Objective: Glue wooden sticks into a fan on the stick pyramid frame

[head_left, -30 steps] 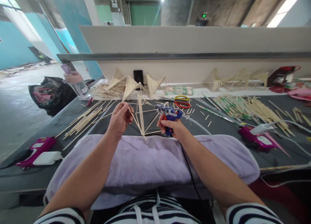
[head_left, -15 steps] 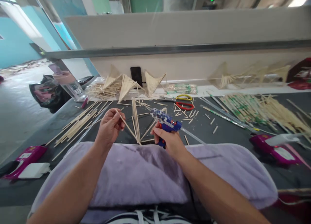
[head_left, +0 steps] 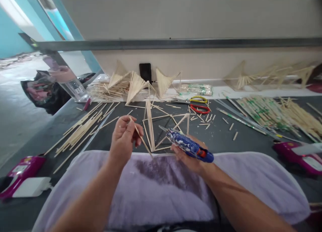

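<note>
My left hand [head_left: 125, 136] pinches a thin wooden stick [head_left: 143, 141] near its upper end; the stick slants down to the right, its lower end over the purple towel. In my right hand [head_left: 187, 155] is a blue hot glue gun [head_left: 190, 145], held on its side with the nozzle pointing left and up. Between and behind my hands stands a stick frame [head_left: 150, 126] with an upright row of sticks and thin struts reaching right. The nozzle is apart from the stick in my left hand. My right fingers are partly hidden behind the glue gun.
Loose sticks [head_left: 77, 134] lie at left. Scissors [head_left: 198, 104] and cut stick pieces lie beyond the frame. Fan-shaped stick models [head_left: 137, 86] and a black phone [head_left: 145, 72] stand at the back. A purple towel [head_left: 163, 188] covers the front edge. Magenta power strips [head_left: 22, 173] flank it.
My right hand has turned the glue gun onto its side and brought it lower and right. My left hand has shifted slightly right and down with the stick. The view has tilted down.
</note>
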